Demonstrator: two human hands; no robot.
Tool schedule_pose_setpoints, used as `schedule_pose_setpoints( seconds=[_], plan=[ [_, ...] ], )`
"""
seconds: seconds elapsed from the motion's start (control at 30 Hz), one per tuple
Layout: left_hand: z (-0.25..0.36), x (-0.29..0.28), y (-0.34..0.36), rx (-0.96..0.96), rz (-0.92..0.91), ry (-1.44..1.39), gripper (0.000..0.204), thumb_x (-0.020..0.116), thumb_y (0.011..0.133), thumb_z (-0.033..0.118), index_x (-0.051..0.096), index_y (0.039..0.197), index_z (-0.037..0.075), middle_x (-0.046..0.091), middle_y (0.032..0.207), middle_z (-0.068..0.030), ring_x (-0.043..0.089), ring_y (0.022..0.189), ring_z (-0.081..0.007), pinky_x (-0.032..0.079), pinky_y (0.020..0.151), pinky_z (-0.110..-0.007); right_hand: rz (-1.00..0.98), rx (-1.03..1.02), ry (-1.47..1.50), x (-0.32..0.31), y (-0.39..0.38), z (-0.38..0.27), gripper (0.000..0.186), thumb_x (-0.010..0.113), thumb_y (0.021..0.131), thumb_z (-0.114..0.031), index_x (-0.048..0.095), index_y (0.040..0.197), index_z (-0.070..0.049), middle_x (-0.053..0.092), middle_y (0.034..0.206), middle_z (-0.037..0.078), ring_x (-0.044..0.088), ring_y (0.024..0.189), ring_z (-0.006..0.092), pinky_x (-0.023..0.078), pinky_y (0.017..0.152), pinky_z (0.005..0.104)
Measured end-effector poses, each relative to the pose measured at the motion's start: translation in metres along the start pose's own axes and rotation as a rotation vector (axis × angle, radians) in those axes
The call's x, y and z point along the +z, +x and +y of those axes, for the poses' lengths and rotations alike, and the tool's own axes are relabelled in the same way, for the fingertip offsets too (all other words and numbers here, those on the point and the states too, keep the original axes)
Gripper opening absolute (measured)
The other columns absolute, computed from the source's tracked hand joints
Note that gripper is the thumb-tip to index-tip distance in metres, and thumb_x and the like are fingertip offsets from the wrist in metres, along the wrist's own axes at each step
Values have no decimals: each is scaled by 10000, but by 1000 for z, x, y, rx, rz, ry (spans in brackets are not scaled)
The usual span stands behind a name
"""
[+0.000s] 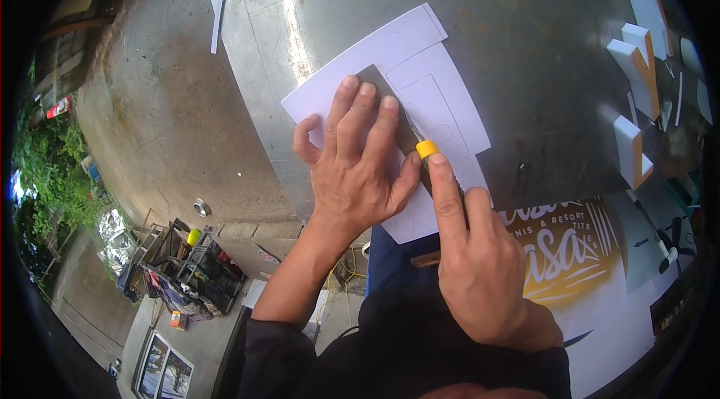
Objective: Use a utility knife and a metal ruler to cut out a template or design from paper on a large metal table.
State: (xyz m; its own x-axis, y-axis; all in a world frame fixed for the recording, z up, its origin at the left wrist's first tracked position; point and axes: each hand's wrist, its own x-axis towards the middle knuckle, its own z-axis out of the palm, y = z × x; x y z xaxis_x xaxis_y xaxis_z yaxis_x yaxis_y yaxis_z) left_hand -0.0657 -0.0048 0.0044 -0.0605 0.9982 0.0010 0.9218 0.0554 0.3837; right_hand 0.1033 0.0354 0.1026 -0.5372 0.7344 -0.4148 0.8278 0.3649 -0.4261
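1. Because the left hand (pixel 358 166) lies flat just beside the cutting line, its thumb almost touching the yellow-tipped knife (pixel 425 150), a slip of the blade could, I judge, nick the thumb or fingers.
2. If the left palm's pressure eased, the white sheet (pixel 420 69) and the grey template (pixel 386 88) under the fingers could shift on the metal table (pixel 525 39), and the cut would wander off its line.
3. Left hand pose: palm down, fingers spread and pressed onto the template and sheet, wrist coming in from the lower edge.
4. Right hand (pixel 480 264) pose: closed around the knife, index finger stretched along its top toward the yellow tip, which rests on the sheet at mid-table.
5. White and orange foam pieces (pixel 637 61) lie well apart at the right.
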Motion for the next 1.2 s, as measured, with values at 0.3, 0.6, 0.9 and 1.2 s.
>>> schedule_pose_setpoints(
  seconds=[0.3, 0.6, 0.9, 1.2],
  plan=[
    [-1, 0, 0, 10, 1, 17, 633, 708, 855, 425, 609, 1384, 92, 515, 1485, -126, 421, 1481, -283, 194, 1127, -515, -43, -9, -65, 1, -20, 9, 724, 670, 855, -100, 480, 1554, -93, 458, 854, 70, 584, 620, 190, 531, 546, 328],
    [-2, -1, -1, 29, -4, 40, 650, 702, 856, 424, 595, 1401, 85, 504, 1492, -146, 403, 1492, -295, 195, 1127, -501, -43, 1, -26, -3, -18, 8, 728, 682, 846, -100, 487, 1548, -81, 462, 845, 70, 591, 608, 202, 523, 538, 341],
    [2, -3, 1, 5, -18, -2, 625, 700, 862, 409, 606, 1392, 90, 506, 1506, -125, 405, 1495, -264, 187, 1129, -508, 101, -12, 196, -28, -14, 5, 563, 587, 905, 96, 575, 1457, -12, 556, 902, 125, 650, 718, 296, 536, 646, 405],
    [-1, 1, -1, 12, 8, 5, 635, 702, 858, 414, 605, 1394, 87, 508, 1504, -120, 411, 1490, -264, 192, 1115, -510, 161, -46, 202, 4, 29, 11, 612, 599, 900, 78, 555, 1491, -74, 550, 899, 135, 657, 739, 331, 537, 662, 445]
  ],
)
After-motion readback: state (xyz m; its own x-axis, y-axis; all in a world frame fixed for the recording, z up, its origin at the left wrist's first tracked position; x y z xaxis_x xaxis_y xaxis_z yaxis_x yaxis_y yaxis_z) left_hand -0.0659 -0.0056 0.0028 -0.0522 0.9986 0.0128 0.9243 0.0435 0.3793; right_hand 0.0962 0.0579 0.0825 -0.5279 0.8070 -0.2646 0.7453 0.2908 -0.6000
